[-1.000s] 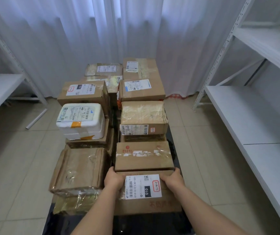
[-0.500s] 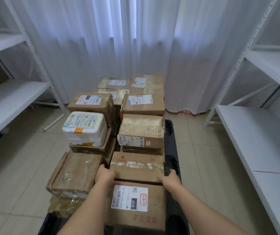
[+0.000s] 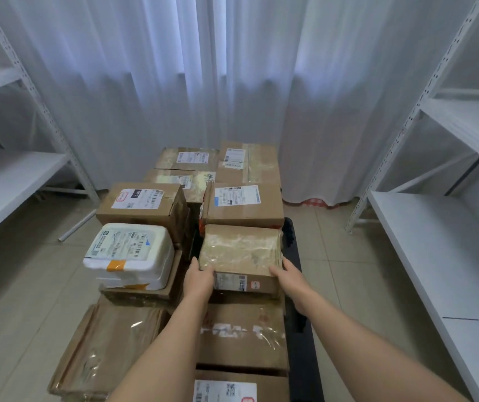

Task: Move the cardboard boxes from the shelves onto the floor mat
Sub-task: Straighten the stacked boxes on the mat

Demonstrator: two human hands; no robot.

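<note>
Hands: left [image 3: 200, 278] and right [image 3: 289, 275] clamped on taped box [image 3: 239, 253] sides | prob squaring it on mat [image 3: 297, 288] stack

Left hand [image 3: 200, 278] and right hand [image 3: 289, 275] grip taped cardboard box [image 3: 239, 252] (stacked among others) on black floor mat [image 3: 296, 323].

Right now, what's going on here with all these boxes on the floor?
A person is bent over a pile of parcels on a dark floor mat between white shelves. Their left hand and right hand hold the near corners of a tape-wrapped cardboard box sitting on top of the right-hand stack. A white foam box sits to its left. The shelves in view are bare.
</note>
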